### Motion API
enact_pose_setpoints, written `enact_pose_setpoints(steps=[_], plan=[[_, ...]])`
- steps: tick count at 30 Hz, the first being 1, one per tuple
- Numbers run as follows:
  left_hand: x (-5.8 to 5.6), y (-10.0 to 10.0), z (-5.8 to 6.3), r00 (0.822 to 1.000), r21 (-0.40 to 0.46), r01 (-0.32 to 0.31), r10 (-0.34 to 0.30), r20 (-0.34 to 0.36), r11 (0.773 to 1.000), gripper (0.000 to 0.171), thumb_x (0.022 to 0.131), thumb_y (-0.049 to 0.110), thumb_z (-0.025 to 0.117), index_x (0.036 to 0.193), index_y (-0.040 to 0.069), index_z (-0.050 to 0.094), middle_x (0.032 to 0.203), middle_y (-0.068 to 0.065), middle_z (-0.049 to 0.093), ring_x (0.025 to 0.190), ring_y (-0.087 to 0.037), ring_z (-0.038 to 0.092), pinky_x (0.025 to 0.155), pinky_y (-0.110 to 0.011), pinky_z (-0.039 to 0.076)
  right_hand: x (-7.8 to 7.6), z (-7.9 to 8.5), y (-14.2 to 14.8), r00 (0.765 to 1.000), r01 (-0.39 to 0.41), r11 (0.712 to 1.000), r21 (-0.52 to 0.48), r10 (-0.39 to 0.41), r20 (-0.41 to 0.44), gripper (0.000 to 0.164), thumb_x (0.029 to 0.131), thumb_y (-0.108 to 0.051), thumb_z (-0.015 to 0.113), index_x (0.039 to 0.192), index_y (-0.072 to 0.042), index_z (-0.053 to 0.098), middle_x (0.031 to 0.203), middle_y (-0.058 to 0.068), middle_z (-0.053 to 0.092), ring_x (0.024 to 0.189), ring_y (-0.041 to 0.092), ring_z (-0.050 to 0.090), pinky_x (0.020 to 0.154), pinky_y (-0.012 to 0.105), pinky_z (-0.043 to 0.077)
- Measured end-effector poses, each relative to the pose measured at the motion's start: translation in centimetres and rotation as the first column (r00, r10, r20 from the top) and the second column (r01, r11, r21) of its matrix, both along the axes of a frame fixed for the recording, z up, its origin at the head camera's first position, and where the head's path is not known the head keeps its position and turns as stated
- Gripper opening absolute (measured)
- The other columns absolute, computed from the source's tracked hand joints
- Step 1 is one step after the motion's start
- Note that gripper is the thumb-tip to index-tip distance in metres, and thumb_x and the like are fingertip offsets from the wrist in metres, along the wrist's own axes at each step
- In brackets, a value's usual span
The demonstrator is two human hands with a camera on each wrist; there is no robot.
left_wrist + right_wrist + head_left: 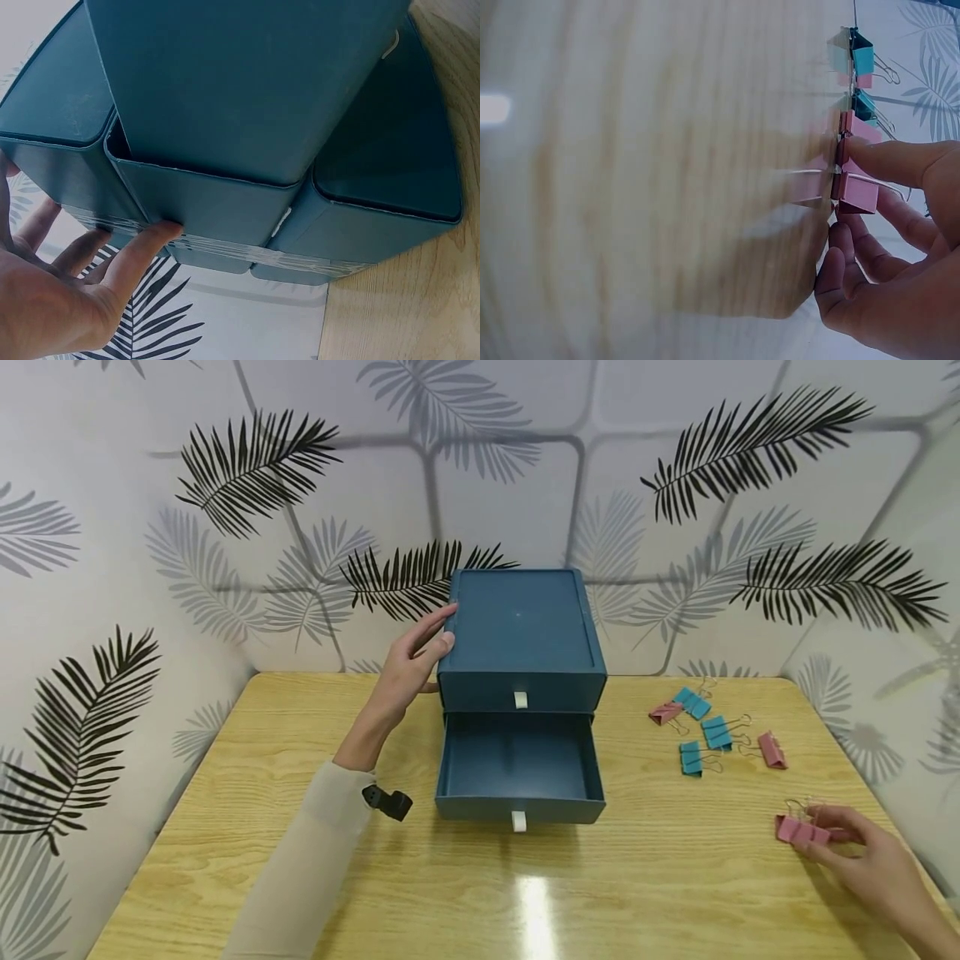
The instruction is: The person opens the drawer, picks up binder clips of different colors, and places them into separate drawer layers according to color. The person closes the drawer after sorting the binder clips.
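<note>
In the head view a dark blue drawer cabinet [517,618] stands mid-table, its second drawer [519,810] pulled out with the bare floor showing. My left hand [411,664] rests against the cabinet's left side, fingers extended; in the left wrist view the hand [82,292] touches the side wall beside the pulled-out drawer [202,199]. Far to the right, my right hand [862,852] pinches a pink binder clip [802,831] low over the table. The right wrist view shows the fingers [900,161] at the pink clip [859,193], with its wire handles sticking out.
Several loose binder clips lie right of the cabinet: turquoise ones such as this clip [717,733], and pink ones such as this clip [772,750]. The wooden table [660,885] meets a leaf-patterned wall [615,527] behind. A black strap [388,802] is at my left wrist.
</note>
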State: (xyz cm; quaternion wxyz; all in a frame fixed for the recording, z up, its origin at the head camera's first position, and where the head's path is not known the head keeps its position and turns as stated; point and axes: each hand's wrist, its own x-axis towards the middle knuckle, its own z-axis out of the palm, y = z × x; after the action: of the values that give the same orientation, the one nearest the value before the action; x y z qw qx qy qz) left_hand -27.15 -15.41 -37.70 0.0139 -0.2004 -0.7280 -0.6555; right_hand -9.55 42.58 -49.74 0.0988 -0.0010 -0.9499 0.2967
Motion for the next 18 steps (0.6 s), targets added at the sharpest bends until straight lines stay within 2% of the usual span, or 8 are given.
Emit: enact_pose_setpoints(steps=[2, 4, 7, 11, 17, 18], plan=[[0.0, -0.01, -0.04, 1.0, 0.001, 0.001, -0.001, -0.002, 1.0, 0.051, 0.107, 0.031, 0.054, 0.157, 0.027, 0.046, 0.163, -0.001, 0.036, 0.145, -0.035, 0.04, 0.088, -0.072, 0.049, -0.13, 0.16, -0.02, 1.0, 0.013, 0.999, 0.033, -0.014, 0.02, 0.033, 0.085, -0.01, 0.084, 0.111, 0.006, 0.069, 0.095, 0.017, 0.072, 0.072, -0.015, 0.05, 0.058, 0.016, 0.044], [-0.03, -0.03, -0.08, 1.0, 0.001, 0.002, -0.002, -0.007, 1.0, 0.051, 0.107, 0.031, 0.054, 0.157, 0.027, 0.046, 0.163, -0.001, 0.036, 0.145, -0.035, 0.041, 0.088, -0.073, 0.049, -0.21, 0.27, -0.08, 0.999, 0.024, 0.998, 0.06, -0.026, 0.032, 0.03, 0.086, -0.011, 0.083, 0.109, 0.005, 0.071, 0.097, 0.023, 0.071, 0.071, -0.015, 0.049, 0.057, 0.019, 0.043], [-0.01, -0.07, -0.08, 1.0, 0.0, -0.001, 0.001, -0.009, 1.0, 0.05, 0.107, 0.032, 0.054, 0.157, 0.027, 0.046, 0.163, -0.001, 0.036, 0.144, -0.035, 0.041, 0.087, -0.072, 0.049, -0.22, 0.31, -0.11, 0.999, 0.016, 0.998, 0.061, -0.018, 0.029, 0.029, 0.086, -0.007, 0.082, 0.108, 0.007, 0.071, 0.098, 0.027, 0.07, 0.071, -0.014, 0.049, 0.056, 0.02, 0.044], [0.01, -0.08, -0.07, 1.0, -0.004, -0.005, 0.005, -0.007, 1.0, 0.05, 0.107, 0.033, 0.054, 0.156, 0.029, 0.047, 0.163, 0.0, 0.037, 0.144, -0.034, 0.042, 0.087, -0.071, 0.05, -0.13, 0.25, -0.13, 1.0, 0.008, 0.998, 0.066, -0.009, 0.016, 0.027, 0.083, -0.002, 0.082, 0.105, 0.008, 0.07, 0.092, 0.023, 0.07, 0.069, -0.014, 0.048, 0.055, 0.019, 0.045], [-0.14, 0.0, -0.11, 1.0, 0.0, -0.001, 0.001, -0.001, 1.0, 0.05, 0.107, 0.034, 0.054, 0.156, 0.029, 0.047, 0.163, -0.001, 0.035, 0.144, -0.034, 0.041, 0.087, -0.071, 0.05, 0.03, -0.06, -0.05, 0.999, -0.005, 1.0, 0.028, 0.006, -0.037, 0.017, 0.082, 0.001, 0.083, 0.095, 0.004, 0.072, 0.085, 0.01, 0.07, 0.073, -0.017, 0.05, 0.058, 0.009, 0.046], [-0.18, 0.02, -0.12, 1.0, 0.0, -0.001, 0.001, -0.002, 1.0, 0.05, 0.107, 0.033, 0.054, 0.156, 0.029, 0.047, 0.164, -0.002, 0.035, 0.145, -0.035, 0.041, 0.088, -0.072, 0.049, 0.04, -0.1, -0.03, 0.999, -0.007, 1.0, 0.017, 0.008, -0.042, 0.016, 0.083, 0.0, 0.082, 0.094, 0.003, 0.072, 0.086, 0.011, 0.071, 0.073, -0.017, 0.051, 0.058, 0.008, 0.045]])
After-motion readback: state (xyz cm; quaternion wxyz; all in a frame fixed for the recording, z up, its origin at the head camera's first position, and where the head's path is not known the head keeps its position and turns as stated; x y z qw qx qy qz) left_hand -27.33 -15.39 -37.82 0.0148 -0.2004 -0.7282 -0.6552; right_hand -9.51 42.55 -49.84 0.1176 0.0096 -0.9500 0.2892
